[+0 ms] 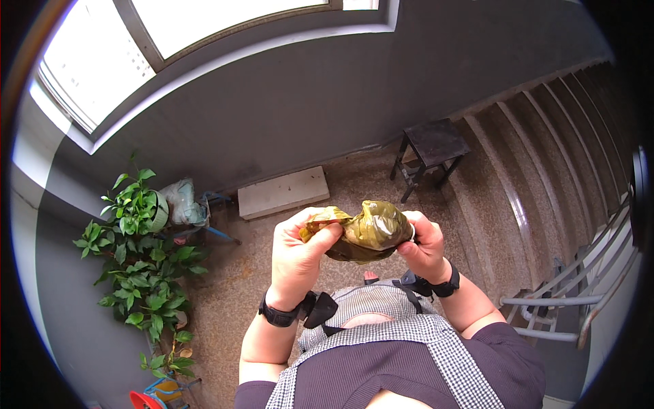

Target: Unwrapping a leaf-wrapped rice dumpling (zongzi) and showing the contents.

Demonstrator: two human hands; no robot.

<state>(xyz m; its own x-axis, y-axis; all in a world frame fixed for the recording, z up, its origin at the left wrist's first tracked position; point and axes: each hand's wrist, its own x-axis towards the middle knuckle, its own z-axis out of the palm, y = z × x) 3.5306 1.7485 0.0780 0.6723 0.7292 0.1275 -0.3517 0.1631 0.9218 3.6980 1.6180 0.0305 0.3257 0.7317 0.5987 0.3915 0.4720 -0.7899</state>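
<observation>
A glossy, crinkled olive-yellow plastic bag (pixel 376 228) is held aloft, lying roughly crosswise between the hands (pixel 293 249). Its left end is pinched and bunched; the right portion bulges, its underside darker. The contents cannot be made out.

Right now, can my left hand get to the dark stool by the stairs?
Probably not: your left hand is gripping the olive-coloured bag, and the stool stands on the floor, farther off and to the right. You'd likely need to step closer.
</observation>
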